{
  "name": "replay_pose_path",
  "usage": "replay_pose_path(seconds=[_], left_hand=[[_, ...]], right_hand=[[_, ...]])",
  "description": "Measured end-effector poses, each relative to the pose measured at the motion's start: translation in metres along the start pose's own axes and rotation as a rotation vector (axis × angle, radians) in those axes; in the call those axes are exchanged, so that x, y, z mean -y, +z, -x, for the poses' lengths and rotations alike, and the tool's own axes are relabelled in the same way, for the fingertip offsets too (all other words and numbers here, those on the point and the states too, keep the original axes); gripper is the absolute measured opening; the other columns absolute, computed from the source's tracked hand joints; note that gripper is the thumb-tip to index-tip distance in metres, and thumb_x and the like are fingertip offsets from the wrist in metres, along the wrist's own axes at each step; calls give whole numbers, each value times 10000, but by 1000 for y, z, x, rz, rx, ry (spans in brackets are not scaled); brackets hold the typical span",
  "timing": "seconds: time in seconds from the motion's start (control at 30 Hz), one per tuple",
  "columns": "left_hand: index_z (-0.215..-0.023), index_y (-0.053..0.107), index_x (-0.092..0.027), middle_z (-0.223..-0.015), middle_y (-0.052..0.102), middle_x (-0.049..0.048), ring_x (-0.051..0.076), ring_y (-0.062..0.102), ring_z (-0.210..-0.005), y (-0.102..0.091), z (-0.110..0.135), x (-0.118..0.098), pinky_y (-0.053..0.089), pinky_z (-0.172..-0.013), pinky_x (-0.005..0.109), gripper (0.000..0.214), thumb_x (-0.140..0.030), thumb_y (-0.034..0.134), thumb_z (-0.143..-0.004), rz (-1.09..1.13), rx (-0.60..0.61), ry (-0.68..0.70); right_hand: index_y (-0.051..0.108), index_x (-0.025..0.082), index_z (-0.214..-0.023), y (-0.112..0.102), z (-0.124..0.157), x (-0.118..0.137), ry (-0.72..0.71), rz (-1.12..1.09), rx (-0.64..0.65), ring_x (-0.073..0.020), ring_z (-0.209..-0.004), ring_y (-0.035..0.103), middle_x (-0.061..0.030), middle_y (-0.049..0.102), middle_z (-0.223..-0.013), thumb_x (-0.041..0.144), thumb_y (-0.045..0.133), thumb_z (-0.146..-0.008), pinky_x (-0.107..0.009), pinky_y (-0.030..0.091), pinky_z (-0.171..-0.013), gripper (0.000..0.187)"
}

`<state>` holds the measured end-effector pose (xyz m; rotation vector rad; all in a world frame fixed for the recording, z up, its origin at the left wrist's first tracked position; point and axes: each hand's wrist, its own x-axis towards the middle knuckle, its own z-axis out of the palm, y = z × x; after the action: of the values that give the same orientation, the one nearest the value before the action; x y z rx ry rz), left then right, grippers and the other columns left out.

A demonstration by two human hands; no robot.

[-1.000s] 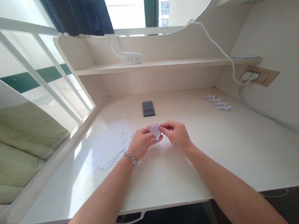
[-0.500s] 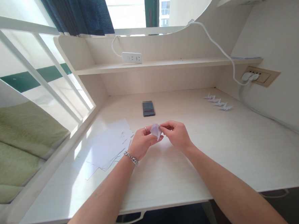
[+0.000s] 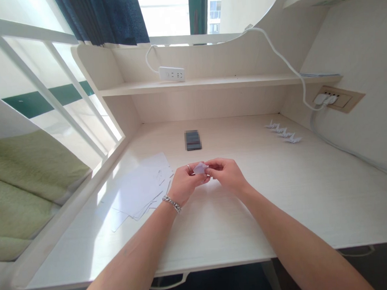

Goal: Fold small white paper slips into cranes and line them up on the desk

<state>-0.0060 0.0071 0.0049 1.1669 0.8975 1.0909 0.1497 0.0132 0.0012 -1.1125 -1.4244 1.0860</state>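
Note:
A small folded piece of white paper (image 3: 200, 168) is pinched between both hands just above the middle of the pale desk (image 3: 218, 222). My left hand (image 3: 184, 184), with a ring and a chain bracelet at the wrist, grips its left side. My right hand (image 3: 227, 174) holds the right side with thumb and fingertips. Most of the paper is hidden by the fingers.
A loose pile of white paper sheets (image 3: 139, 190) lies left of the hands. A dark phone (image 3: 193, 140) lies behind them. Several small folded paper figures (image 3: 283, 132) stand in a row at the right rear. A power strip (image 3: 171, 73) sits on the shelf; a cable runs to a wall socket (image 3: 334, 98).
The folded paper has tipped flatter and sunk lower between the fingers, so less of it shows. Both hands stay together in the same spot.

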Motion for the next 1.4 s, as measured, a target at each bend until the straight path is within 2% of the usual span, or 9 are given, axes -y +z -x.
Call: replay_pose_path(seconds=[0.13,0.33,0.5,0.63,0.9,1.07,1.2,1.4], left_hand=[[-943,728,-109,-877,709,76,172,663,-844,1,0,-1,536,-900,369,295,-177,763,-658,8,-9,-16],[-950,711,-107,-810,701,62,149,665,-735,2,1,-4,551,-856,383,310,-162,770,-651,65,-47,-68],[-979,703,-110,-841,704,77,168,672,-742,2,2,-5,551,-813,381,359,-210,798,-647,30,-58,-86],[-1005,699,-109,-786,699,63,154,653,-720,-1,0,-1,540,-768,338,399,-204,808,-633,-32,-83,-43],[-943,718,-113,-751,692,49,159,647,-707,-2,0,1,527,-750,326,337,-228,801,-637,-45,-64,-14],[-1055,687,-86,-738,689,56,151,633,-675,2,0,-1,539,-751,352,473,-237,819,-627,-24,-122,-39],[-982,707,-84,-696,667,46,124,590,-630,4,-1,0,550,-759,371,433,-348,813,-657,-16,-153,-22],[-942,713,-96,-692,670,56,129,593,-605,0,-3,1,523,-656,313,351,-293,793,-663,-113,-149,-6]], right_hand=[[738,160,-870,0,1,1,11,21,-36,-189,-697,676,-59,742,-773,287,693,-711,-294,520,-630,209],[730,171,-821,1,3,4,-1,91,-80,-190,-701,677,-55,742,-775,314,690,-718,-297,522,-645,180],[732,178,-845,1,3,3,-25,118,-75,-192,-726,684,-55,745,-794,311,656,-752,-303,530,-673,180],[732,178,-842,1,3,3,-28,120,-57,-191,-725,689,-51,744,-778,290,654,-752,-304,534,-686,163],[732,189,-849,2,4,3,-40,135,-62,-200,-735,703,-48,750,-791,277,654,-750,-315,542,-712,154],[757,202,-834,1,5,4,-61,133,-44,-203,-762,704,-40,757,-800,243,630,-755,-310,531,-728,156],[772,227,-826,0,6,6,-73,179,-23,-211,-807,701,-33,764,-828,258,624,-771,-316,521,-748,161],[762,236,-824,1,4,6,-116,256,-70,-198,-824,694,-29,760,-872,216,649,-749,-316,519,-781,137]])
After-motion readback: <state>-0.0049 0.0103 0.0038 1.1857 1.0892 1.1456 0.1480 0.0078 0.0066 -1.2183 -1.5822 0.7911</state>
